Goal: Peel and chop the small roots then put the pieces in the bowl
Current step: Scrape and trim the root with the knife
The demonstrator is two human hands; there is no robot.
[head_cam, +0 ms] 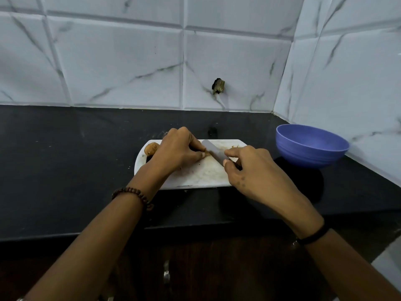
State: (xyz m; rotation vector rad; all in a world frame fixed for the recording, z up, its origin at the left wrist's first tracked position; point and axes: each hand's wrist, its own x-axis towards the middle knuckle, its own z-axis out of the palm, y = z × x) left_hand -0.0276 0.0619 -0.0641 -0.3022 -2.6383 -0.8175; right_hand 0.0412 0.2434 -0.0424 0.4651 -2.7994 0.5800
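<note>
roots (152, 148), two, on one board (201, 174); one knife (213, 152), one bowl (310, 146)

Two hands are counted, a left hand (178, 149) and a right hand (249, 168). There is one cutting board (195, 177), one knife (213, 152), and one bowl (303, 158) at the right. There are two roots: a whole root (152, 148) far left and a held root (206, 153).

A single wide-angle view, worn on the person's head, looks forward and down across the front edge of the black countertop (65, 170) toward the marble-tiled wall (119, 61) behind it. It sits close: both forearms enter from the bottom of the frame, and the left hand (180, 148) and right hand (249, 168) meet near the centre. The countertop's back right corner and the side wall (347, 61) fall inside the view. The lens bends the tile lines.
</note>
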